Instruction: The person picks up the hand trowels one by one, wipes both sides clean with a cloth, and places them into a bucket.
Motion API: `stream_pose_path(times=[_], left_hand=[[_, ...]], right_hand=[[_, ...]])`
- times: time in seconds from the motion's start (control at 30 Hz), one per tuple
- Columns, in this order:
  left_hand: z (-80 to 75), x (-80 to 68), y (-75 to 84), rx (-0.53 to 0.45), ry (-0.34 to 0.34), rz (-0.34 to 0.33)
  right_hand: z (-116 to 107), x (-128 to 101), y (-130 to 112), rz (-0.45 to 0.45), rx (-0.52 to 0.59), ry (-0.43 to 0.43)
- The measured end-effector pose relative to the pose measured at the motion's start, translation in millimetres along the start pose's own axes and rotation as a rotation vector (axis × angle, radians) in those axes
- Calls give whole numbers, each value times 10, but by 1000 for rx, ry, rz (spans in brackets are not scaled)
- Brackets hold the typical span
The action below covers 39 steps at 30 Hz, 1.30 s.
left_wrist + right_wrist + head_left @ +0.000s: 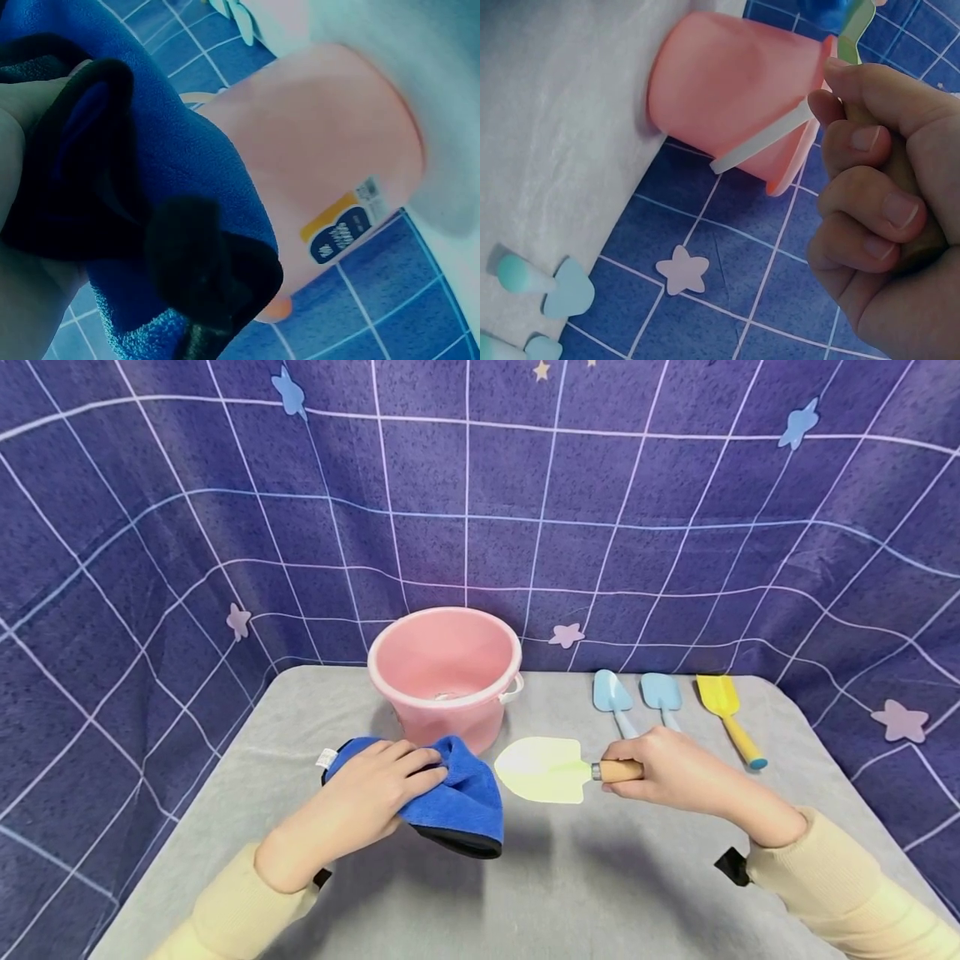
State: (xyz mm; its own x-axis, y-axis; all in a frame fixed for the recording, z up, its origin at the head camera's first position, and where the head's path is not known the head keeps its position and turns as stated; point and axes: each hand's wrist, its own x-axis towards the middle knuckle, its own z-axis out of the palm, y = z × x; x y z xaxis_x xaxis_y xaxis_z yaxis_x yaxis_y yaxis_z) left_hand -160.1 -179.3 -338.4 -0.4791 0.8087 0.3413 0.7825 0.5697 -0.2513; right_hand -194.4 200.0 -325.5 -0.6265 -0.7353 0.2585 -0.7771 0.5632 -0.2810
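Left hand (358, 802) lay on the blue cloth (450, 797), fingers curled over its top and gripping it; the left wrist view showed the cloth bunched in the palm, dark trim hanging out. Cloth sat on the grey table cover (585, 885), just in front of the pink bucket (446, 672). Bucket was upright, white handle (513, 687) down on its right side. Right of the cloth, the pale green trowel (542, 768) lay flat, blade pointing toward the cloth, close but apart. Right hand (667, 770) was wrapped tight round its wooden handle (618, 770). Behind it: two light blue trowels (613, 693), then a yellow shovel (718, 695) farthest right, all untouched.
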Motion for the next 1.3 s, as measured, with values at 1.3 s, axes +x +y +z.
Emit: stream_pose_path(times=[1.3], left_hand=[[539,197,144,-778,12,-558]], right_hand=[[-173,113,-249,-14,19,126]])
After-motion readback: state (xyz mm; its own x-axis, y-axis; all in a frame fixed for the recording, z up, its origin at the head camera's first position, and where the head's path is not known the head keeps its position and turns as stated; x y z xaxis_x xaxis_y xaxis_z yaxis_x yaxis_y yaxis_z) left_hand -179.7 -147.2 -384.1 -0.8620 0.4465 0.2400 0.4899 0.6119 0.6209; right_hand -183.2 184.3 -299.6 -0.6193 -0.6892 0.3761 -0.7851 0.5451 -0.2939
